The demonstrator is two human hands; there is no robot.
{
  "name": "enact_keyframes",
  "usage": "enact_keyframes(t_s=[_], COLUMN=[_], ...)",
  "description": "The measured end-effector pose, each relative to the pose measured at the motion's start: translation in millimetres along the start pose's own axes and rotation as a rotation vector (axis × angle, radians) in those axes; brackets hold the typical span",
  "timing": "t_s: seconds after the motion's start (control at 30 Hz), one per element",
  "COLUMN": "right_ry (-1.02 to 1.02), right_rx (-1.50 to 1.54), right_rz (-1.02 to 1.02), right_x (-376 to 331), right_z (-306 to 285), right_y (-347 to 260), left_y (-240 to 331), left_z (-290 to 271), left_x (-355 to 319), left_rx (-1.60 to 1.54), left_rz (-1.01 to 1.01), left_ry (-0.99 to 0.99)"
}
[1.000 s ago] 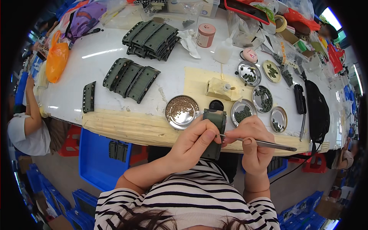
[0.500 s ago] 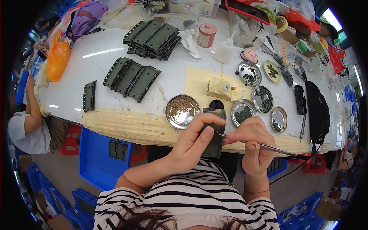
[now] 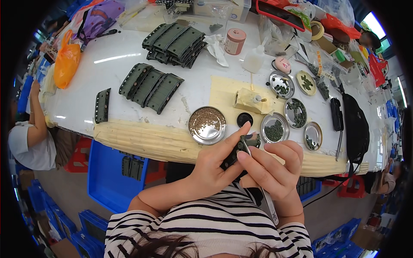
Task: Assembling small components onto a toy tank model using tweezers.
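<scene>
At the table's front edge my left hand (image 3: 208, 168) is closed around a dark green slatted panel (image 3: 230, 159), tilted so that its far end shows past my fingers. Its index finger stretches along the panel's side. Pinched in my right hand (image 3: 275, 168) are metal tweezers (image 3: 269, 205), the tip against the panel's far end and the handle pointing down toward my body. My fingers hide most of the panel. Just beyond it sits a small round black pot (image 3: 245, 119). Left of that, a steel dish (image 3: 215, 138) holds small brown pieces.
Several steel dishes (image 3: 285, 136) with dark green bits stand to the right. A tape-wrapped block (image 3: 249, 101) is behind the pot. Similar panels lie stacked (image 3: 174, 43) and in a row (image 3: 150, 88) at the left. A blue tray (image 3: 103, 189) is below the table.
The panel has tipped over and turned in my left hand. My right hand has swung the tweezers from nearly level to steep, moving their tip to the panel's far end.
</scene>
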State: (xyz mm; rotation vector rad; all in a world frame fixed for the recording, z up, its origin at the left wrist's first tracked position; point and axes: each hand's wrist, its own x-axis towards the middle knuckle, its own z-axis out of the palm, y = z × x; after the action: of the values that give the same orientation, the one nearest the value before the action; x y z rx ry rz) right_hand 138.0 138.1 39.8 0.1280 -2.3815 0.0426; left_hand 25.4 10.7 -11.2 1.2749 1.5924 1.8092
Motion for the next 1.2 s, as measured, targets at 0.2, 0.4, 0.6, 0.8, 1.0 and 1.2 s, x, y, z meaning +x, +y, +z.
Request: enact_keyframes(t_s=[0.2, 0.4, 0.6, 0.8, 1.0, 1.2], right_ry=[0.012, 0.003, 0.049, -0.053, -0.047, -0.046], right_rx=[0.039, 0.116, 0.282, 0.200, 0.117, 0.109], right_rz=[0.009, -0.007, 0.123, 0.059, 0.018, 0.006], right_x=[5, 7, 7, 16, 21, 22], right_z=[0, -2, -7, -11, -7, -6], right_y=[-2, 6, -4, -17, -19, -18], left_y=[0, 1, 2, -1, -3, 7], left_z=[-3, -2, 7, 10, 14, 10], left_x=[-2, -2, 2, 3, 4, 9], left_rx=[0.068, 0.046, -0.010, 0.141, 0.190, 0.234], left_rz=[-0.018, -0.020, 0.012, 0.045, 0.045, 0.139], left_ry=[-0.005, -0.003, 0.034, 0.045, 0.047, 0.037])
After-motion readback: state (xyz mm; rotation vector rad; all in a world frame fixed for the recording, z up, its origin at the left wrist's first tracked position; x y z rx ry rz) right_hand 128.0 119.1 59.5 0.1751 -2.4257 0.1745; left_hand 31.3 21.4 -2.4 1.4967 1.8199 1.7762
